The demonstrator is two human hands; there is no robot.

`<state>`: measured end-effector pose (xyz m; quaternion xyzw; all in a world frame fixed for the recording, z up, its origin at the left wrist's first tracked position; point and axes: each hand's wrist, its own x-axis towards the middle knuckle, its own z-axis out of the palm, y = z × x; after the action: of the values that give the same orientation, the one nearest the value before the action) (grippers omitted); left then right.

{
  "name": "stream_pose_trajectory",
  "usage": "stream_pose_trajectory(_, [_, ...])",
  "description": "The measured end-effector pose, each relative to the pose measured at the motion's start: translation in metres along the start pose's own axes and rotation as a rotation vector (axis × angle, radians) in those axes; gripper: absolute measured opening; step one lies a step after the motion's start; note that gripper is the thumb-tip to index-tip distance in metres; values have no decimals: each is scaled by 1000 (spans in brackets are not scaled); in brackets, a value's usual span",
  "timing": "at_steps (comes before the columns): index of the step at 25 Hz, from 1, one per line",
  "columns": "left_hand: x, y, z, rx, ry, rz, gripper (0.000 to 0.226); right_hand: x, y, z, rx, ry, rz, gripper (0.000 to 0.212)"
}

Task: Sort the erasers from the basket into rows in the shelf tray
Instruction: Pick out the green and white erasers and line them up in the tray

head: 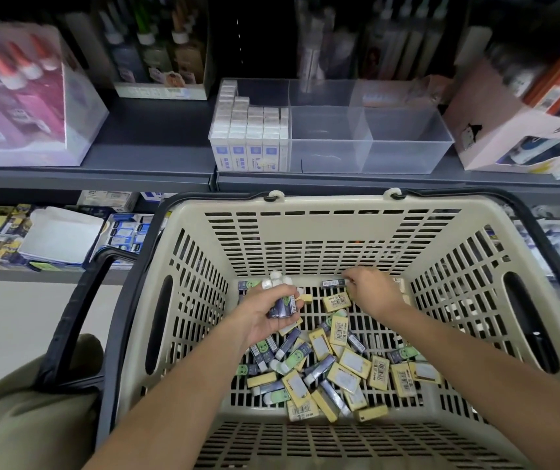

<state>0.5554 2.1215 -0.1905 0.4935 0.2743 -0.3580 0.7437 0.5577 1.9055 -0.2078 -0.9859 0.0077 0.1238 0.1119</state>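
A beige slotted basket [305,228] with black handles sits in front of me. On its floor lie several loose erasers [336,374], some in yellow sleeves, some in dark blue ones. My left hand [265,317] grips a small bunch of dark-sleeved erasers [283,301] above the basket floor. My right hand [370,290] reaches to the far side and pinches the end of one dark-sleeved eraser [332,283]. On the grey shelf beyond stands a clear divided tray [407,157]; its left compartment holds rows of white-and-blue erasers [248,130], the other compartments look empty.
A clear box of glue bottles [24,96] stands on the shelf at the left. A pink box [509,130] sits right of the tray. A lower shelf holds stationery packs [51,239]. My knee [27,418] is at the bottom left beside the basket handle [78,313].
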Motion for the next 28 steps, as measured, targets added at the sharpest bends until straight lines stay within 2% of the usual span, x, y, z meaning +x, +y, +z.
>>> stream_pose_trajectory(3, [2,-1,-1,11,2,-4,38,1,-4,6,-97,-18,-3,24])
stream_pose_trajectory(8, [4,1,-3,135,83,13,22,-4,-10,4,-76,-91,-41,20])
stream_pose_trajectory(11, [6,1,-5,278,140,68,22,-7,-17,-12,123,-180,-200,16])
stream_pose_trajectory(14, [0,1,-3,397,37,-1,36,-18,-32,-23,392,-310,-271,14])
stream_pose_trajectory(18, [-12,1,5,359,-97,-113,51,-27,-40,-20,573,-294,-214,21])
stream_pose_trajectory(21, [-13,3,8,277,-65,-115,54,-24,-27,-21,729,-322,-99,18])
stream_pose_trajectory(22, [-13,4,7,227,-50,-115,59,-22,-20,-21,668,-298,-78,11])
stream_pose_trajectory(23, [-12,5,5,191,-38,-111,61,-20,-11,-20,504,-263,-95,7])
stream_pose_trajectory(25, [-13,7,2,162,-29,-106,56,-18,1,-13,136,-252,-189,19])
stream_pose_trajectory(28, [-16,7,1,173,-54,-113,36,-19,9,-1,-54,-292,-300,35])
